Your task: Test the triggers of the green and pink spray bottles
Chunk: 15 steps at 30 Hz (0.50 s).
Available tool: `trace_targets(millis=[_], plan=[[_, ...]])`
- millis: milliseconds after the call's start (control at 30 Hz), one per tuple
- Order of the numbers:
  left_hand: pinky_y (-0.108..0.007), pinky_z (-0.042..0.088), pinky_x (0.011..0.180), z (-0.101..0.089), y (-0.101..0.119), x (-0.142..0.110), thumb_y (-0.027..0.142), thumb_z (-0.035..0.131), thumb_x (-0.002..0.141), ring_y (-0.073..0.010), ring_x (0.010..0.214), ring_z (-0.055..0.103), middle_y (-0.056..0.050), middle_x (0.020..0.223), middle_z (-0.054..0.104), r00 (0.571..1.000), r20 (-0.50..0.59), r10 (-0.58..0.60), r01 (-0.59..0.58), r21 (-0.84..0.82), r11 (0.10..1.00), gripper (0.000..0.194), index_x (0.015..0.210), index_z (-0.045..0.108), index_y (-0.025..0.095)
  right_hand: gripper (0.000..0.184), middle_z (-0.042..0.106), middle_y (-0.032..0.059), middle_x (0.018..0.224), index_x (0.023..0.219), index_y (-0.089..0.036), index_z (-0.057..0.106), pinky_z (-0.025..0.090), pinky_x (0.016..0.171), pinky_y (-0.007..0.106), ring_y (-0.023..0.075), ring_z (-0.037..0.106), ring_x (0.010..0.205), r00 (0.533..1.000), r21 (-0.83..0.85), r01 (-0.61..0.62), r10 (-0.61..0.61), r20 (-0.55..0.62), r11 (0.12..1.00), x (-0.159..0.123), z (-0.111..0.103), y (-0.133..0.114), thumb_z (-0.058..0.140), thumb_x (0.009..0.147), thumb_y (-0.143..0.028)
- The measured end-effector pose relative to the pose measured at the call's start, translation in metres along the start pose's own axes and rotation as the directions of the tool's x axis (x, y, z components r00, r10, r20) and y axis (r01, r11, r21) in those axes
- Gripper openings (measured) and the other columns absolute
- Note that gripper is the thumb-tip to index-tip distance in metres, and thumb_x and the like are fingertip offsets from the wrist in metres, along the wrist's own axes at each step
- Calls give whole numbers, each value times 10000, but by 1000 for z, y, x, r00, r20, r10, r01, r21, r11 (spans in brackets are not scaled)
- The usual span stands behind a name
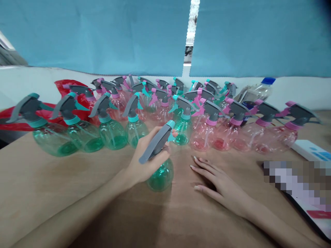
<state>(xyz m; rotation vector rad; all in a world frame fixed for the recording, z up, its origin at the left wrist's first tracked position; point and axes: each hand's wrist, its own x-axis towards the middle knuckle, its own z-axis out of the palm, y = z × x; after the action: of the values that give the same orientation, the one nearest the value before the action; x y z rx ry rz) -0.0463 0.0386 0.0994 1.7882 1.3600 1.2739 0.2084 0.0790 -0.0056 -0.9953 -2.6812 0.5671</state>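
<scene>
My left hand (pixel 146 155) is wrapped round the neck of a green spray bottle (pixel 160 175), just in front of the front row. Its grey trigger head with a teal nozzle shows above my fingers. My right hand (pixel 219 181) rests on the table to the right of that bottle, fingers spread and holding nothing. Behind my left hand, green spray bottles with teal collars (pixel 113 136) line the left side of the row. Pink spray bottles with pink collars (pixel 204 136) line the right side, behind my right hand.
More spray bottles (pixel 162 110) crowd behind the front row. A red plastic bag (pixel 64 86) lies at the back left. A clear bottle with a blue cap (pixel 258 91) leans at the back right. A white box (pixel 307 148) and a partly blurred flat object (pixel 319 224) lie on the right.
</scene>
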Motion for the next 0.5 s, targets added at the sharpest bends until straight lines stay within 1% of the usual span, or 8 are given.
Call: trace_targets(millis=[167, 267, 500], plan=[[-256, 413, 636, 0, 0, 0, 152, 521, 762, -118, 639, 445, 37, 757, 498, 1000, 15, -9, 9, 6, 1000, 248, 1006, 520, 197, 579, 319, 53, 1537, 1411, -254, 453, 273, 1143, 522, 268, 276, 1419, 1000, -20, -6, 6, 17, 1000, 0, -1, -1, 454, 920, -560], [-250, 396, 622, 0, 0, 0, 143, 517, 754, -112, 632, 429, 42, 754, 489, 1000, 9, 5, -6, 14, 1000, 249, 998, 523, 197, 578, 312, 47, 1539, 1410, -257, 453, 270, 1143, 523, 267, 272, 1420, 1000, -26, -2, 2, 12, 1000, 0, 0, 0, 454, 919, -561], [-256, 379, 604, -1, 3, 0, 144, 503, 752, -106, 583, 413, 52, 718, 484, 1000, 24, 8, -9, 30, 1000, 336, 1080, 549, 201, 563, 322, 48, 1535, 1409, -264, 453, 275, 1140, 532, 274, 284, 1415, 1000, -7, 9, -9, -15, 1000, -1, 2, 1, 485, 916, -534]])
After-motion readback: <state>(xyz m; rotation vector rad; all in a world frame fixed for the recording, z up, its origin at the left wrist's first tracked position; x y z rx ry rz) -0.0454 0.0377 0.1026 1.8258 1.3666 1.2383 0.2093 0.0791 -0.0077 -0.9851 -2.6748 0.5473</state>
